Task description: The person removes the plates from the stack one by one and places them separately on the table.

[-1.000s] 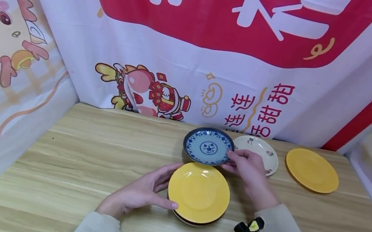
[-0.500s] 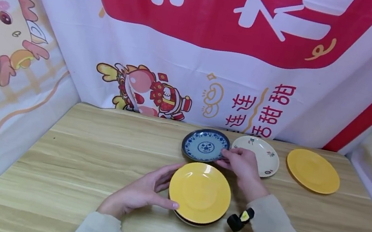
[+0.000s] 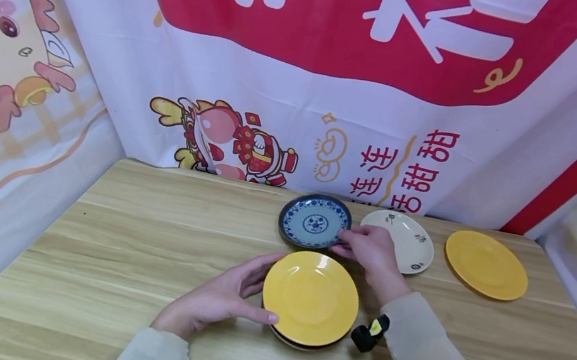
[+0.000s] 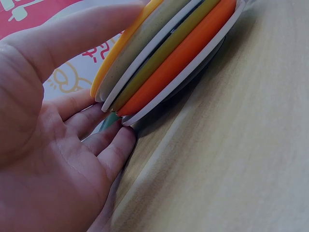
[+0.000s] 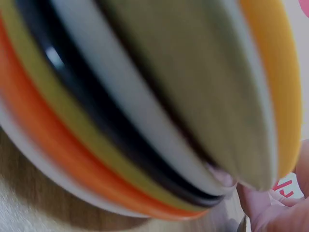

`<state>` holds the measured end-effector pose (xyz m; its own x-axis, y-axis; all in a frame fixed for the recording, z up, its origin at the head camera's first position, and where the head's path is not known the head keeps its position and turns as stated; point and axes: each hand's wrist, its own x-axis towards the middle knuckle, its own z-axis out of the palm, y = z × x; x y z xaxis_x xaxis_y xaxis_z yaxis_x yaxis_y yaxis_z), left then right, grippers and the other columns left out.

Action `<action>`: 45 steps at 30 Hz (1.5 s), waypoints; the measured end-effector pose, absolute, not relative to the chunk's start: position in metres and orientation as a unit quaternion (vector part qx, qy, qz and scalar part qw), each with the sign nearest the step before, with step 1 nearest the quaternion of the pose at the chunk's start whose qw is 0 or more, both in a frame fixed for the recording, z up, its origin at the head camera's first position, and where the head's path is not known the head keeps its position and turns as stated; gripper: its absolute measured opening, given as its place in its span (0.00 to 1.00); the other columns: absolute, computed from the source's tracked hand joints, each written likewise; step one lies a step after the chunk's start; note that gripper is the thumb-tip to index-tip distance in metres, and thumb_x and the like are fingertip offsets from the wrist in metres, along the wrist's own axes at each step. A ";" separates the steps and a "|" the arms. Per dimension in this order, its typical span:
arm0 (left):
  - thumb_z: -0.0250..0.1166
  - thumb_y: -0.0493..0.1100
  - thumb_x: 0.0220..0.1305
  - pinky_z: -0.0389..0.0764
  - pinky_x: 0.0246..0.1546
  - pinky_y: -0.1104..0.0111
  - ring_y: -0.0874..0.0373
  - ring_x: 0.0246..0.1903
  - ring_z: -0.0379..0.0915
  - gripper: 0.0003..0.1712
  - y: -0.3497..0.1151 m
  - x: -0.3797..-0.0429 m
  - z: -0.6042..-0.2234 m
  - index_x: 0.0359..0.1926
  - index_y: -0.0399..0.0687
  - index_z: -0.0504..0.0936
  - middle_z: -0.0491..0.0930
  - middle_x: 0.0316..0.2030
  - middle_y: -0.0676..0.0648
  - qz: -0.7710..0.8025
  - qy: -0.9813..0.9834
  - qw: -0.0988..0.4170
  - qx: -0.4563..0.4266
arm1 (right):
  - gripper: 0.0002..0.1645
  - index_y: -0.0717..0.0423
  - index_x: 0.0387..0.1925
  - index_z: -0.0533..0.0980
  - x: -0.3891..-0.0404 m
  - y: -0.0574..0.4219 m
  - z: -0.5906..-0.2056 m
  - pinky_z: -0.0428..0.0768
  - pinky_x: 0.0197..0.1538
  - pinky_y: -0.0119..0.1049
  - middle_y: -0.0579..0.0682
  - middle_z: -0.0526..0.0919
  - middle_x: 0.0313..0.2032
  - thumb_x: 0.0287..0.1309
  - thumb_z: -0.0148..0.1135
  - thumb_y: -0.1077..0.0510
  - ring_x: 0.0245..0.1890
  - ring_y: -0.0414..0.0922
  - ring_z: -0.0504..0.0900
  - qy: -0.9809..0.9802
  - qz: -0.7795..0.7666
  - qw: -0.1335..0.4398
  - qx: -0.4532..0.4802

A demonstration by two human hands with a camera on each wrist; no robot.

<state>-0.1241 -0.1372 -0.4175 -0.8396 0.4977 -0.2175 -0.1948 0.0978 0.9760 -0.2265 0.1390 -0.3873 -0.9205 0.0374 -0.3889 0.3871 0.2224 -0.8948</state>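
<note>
In the head view, a blue-patterned plate with a dark rim (image 3: 315, 219) is behind the stack. My right hand (image 3: 374, 257) pinches its right edge, thumb on top; whether the plate touches the table is unclear. A stack of plates (image 3: 310, 298), topped by a yellow one, stands nearer to me. My left hand (image 3: 222, 299) holds the stack's left side, its thumb on the yellow rim and its fingers along the edges. The left wrist view shows yellow, white, olive and orange edges in the stack (image 4: 169, 63). The blue plate cannot be made out in the right wrist view.
A white plate with small motifs (image 3: 412, 245) lies behind my right hand. Farther right is another yellow plate (image 3: 486, 265). The wooden table (image 3: 142, 232) ends at a printed cloth (image 3: 259, 79) at the back, with more cloth at the sides.
My right hand has moved the blue-patterned plate a little to the left and away from the stack, with the forearm following. My left hand and the stack have stayed in place.
</note>
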 end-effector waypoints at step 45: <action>0.83 0.40 0.58 0.56 0.86 0.49 0.44 0.85 0.52 0.58 -0.135 -0.124 -0.417 0.83 0.63 0.62 0.59 0.85 0.51 0.653 0.706 0.252 0.109 | 0.21 0.58 0.50 0.83 -0.212 0.152 -0.380 0.90 0.34 0.34 0.55 0.89 0.35 0.73 0.69 0.44 0.29 0.46 0.87 0.866 -0.478 0.119 0.090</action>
